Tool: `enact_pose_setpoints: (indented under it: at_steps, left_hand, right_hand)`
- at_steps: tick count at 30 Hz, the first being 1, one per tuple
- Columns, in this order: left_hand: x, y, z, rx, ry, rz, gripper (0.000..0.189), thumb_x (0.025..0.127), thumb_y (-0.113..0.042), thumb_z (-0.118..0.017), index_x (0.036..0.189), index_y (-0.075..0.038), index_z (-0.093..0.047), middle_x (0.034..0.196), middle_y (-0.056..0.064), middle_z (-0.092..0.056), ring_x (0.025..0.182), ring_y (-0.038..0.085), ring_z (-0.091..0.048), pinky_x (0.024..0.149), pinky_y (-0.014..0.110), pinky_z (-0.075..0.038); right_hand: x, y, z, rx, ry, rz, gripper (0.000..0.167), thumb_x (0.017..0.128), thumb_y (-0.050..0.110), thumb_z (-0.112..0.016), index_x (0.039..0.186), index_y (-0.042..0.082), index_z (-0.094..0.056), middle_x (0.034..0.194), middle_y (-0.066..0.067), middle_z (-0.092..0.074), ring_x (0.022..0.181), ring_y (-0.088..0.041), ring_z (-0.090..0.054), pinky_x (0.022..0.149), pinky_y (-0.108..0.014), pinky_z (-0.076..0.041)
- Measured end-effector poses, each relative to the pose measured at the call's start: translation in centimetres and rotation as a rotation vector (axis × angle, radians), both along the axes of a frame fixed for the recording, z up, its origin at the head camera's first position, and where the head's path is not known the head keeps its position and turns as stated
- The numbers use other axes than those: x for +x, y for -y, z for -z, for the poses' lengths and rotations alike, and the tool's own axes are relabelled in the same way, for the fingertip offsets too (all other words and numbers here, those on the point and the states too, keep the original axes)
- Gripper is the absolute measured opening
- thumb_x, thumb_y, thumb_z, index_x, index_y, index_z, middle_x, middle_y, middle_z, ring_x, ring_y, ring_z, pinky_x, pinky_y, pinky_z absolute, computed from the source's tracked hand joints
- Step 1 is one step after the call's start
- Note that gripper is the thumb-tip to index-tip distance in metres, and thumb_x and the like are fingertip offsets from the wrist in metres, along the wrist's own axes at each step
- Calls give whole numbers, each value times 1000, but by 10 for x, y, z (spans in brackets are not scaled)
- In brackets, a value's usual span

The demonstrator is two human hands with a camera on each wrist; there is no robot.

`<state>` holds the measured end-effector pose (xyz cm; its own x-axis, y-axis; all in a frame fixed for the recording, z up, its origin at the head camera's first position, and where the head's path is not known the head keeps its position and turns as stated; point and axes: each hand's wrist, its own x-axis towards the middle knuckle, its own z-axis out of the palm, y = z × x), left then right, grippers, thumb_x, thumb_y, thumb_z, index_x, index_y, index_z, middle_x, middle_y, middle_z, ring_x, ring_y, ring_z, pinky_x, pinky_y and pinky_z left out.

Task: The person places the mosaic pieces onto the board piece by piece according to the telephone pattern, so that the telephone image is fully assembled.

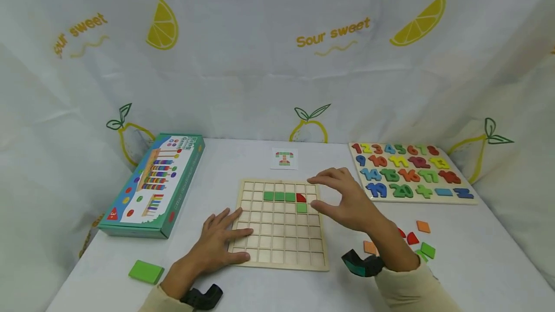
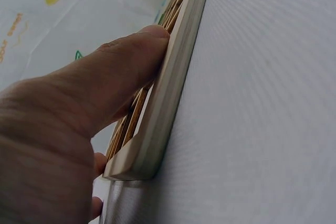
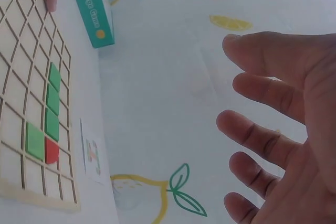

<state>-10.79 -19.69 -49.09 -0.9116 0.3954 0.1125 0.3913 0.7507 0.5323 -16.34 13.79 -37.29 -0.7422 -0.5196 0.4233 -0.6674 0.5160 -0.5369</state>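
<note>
A wooden grid board point(image 1: 284, 243) lies flat on the white table. Three green square tiles point(image 1: 279, 196) form a row in its upper part, with a red quarter-circle tile point(image 1: 301, 198) at their right end. Directly below the red piece sits another green square point(image 1: 301, 208). My left hand point(image 1: 215, 242) rests on the board's left edge with fingers spread; in the left wrist view its thumb point(image 2: 123, 59) touches the rim. Over the board's right side hovers my right hand point(image 1: 344, 201), thumb and fingers apart, holding nothing.
Behind the board lies a pattern card point(image 1: 284, 159). Loose tiles, including an orange square point(image 1: 423, 226), are scattered near my right forearm. A number puzzle board point(image 1: 412, 172) is at back right. On the left are a game box point(image 1: 158, 182) and a green block point(image 1: 146, 272).
</note>
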Motion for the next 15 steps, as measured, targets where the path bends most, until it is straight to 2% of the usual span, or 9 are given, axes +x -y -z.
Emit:
enact_pose_setpoints:
  at_steps: [6,7,9,15]
  left_hand:
    - [1,-2,-1,4,5,-1,60,75,-59,-73,124,-24,-69,153,10,-32,141,41,-16,105,63,-5]
    - [1,-2,-1,5,4,-1,60,75,-59,-73,124,-24,-69,153,10,-33,141,41,-16,105,63,-5]
    - [1,-2,-1,-1,5,-3,60,75,-59,-73,124,-24,-69,153,9,-32,141,40,-16,105,63,-5]
    - [0,-2,-1,-5,4,-2,60,75,-60,-72,124,-24,-69,153,10,-32,141,41,-16,105,63,-6]
  right_hand:
    - [15,-41,1,0,-53,72,44,77,11,-82,119,14,-68,117,0,-58,112,-21,-44,84,-55,-42]
    - [16,-47,1,-7,-50,81,45,76,9,-82,118,14,-68,117,-1,-58,113,-21,-43,89,-58,-39]
    - [20,-59,3,-12,-42,101,46,75,7,-83,118,13,-68,117,0,-58,114,-20,-43,89,-60,-38]
    - [29,-87,11,6,5,152,45,74,9,-84,117,14,-68,118,2,-57,114,-14,-40,81,-62,-42]
